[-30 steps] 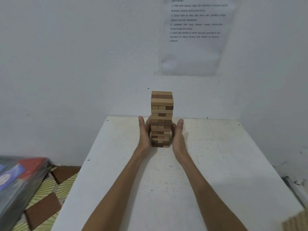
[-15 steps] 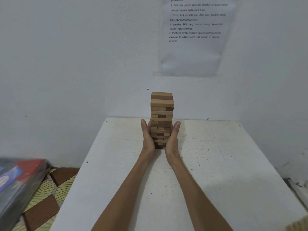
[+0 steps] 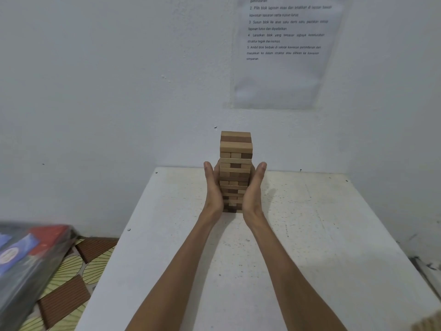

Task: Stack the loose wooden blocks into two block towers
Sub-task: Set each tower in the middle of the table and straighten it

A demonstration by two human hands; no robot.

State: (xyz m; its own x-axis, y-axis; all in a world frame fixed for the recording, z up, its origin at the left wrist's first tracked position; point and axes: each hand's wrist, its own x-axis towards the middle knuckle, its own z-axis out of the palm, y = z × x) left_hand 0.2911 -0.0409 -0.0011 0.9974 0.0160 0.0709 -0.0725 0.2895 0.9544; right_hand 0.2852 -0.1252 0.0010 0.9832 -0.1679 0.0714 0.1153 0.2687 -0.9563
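Note:
One tall tower of light and dark wooden blocks (image 3: pixel 235 149) stands upright near the far edge of the white table (image 3: pixel 310 235). My left hand (image 3: pixel 213 189) lies flat against the tower's left side with straight fingers. My right hand (image 3: pixel 253 189) presses its right side the same way, palm inward. Both hands cover the lower half of the tower; the top layers rise above the fingertips. A bit of pale wood (image 3: pixel 427 324) shows at the bottom right corner, mostly cut off.
The table stands in a white wall corner, with a printed sheet (image 3: pixel 284 51) taped above. To the left, below table level, lie a dark plastic-wrapped box (image 3: pixel 26 261) and a patterned floor (image 3: pixel 71 278).
Both hands have closed in from slightly apart to press flat against the tower's sides. The tower stays upright in place.

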